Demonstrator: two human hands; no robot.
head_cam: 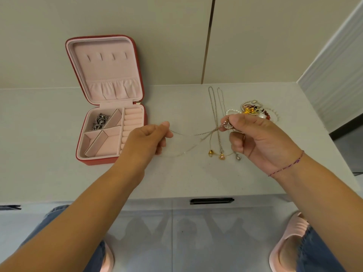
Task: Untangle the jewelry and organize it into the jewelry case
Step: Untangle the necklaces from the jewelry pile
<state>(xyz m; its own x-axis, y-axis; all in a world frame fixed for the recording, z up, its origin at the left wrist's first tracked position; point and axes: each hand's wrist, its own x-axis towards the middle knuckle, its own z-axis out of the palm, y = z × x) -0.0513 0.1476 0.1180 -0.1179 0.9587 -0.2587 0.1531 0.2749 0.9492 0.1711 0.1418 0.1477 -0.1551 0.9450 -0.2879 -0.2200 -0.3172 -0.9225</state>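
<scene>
Early yet: one silver piece (100, 120) in case (94, 160). Left hand (149, 140) pinches thin chain (184, 134), right hand (259, 138) pinches knot (215, 130); heap (255, 109) beyond right fingertips (233, 119) unsorted.

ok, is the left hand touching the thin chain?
Touching. The head view shows the left hand pinching one end of the thin chain, which runs to the knot that the right hand pinches.

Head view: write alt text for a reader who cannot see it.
The left hand and right hand stretch a thin tangled chain above a white counter, pendants dangling below the knot. An open red jewelry case holding one silvery piece sits at left; a jewelry heap lies beyond the right hand.
</scene>
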